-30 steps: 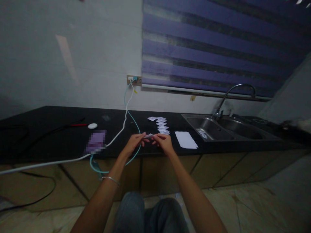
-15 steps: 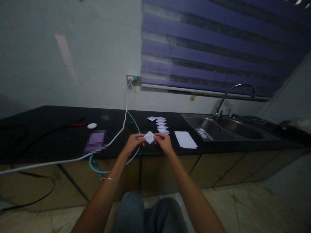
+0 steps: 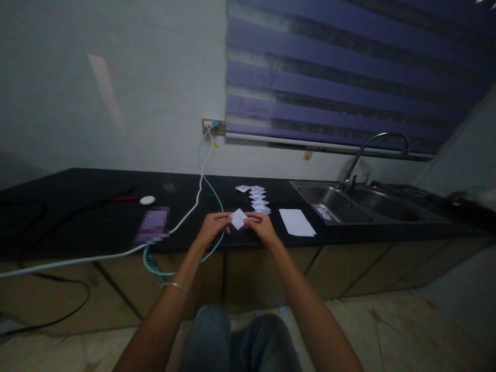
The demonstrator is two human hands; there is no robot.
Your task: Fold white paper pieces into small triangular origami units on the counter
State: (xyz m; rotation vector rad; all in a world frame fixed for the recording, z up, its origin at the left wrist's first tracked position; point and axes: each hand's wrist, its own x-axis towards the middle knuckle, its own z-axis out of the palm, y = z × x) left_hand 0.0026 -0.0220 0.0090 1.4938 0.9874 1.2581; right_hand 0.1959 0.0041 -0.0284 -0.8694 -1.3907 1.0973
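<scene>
Between my two hands is a small folded white paper square (image 3: 238,220), turned so that it looks like a diamond. My left hand (image 3: 213,227) pinches its left corner, thumb and fingers closed on it. On the opposite corner, my right hand (image 3: 262,226) grips the paper in the same way. Just behind, several folded paper pieces (image 3: 258,196) lie in an overlapping column on the black counter (image 3: 186,188). A flat stack of white paper sheets (image 3: 296,222) rests to the right of my right hand.
A double steel sink (image 3: 360,204) with a curved tap (image 3: 351,163) is set in the counter at right. White and teal cables (image 3: 198,194) run from the wall socket (image 3: 213,127) past my left hand. A white round object (image 3: 147,200) and a blurred purple item (image 3: 154,223) lie at left.
Both hands keep hold of the folded paper, and the grip looks almost the same. A fold line across the paper shows a little more clearly now.
</scene>
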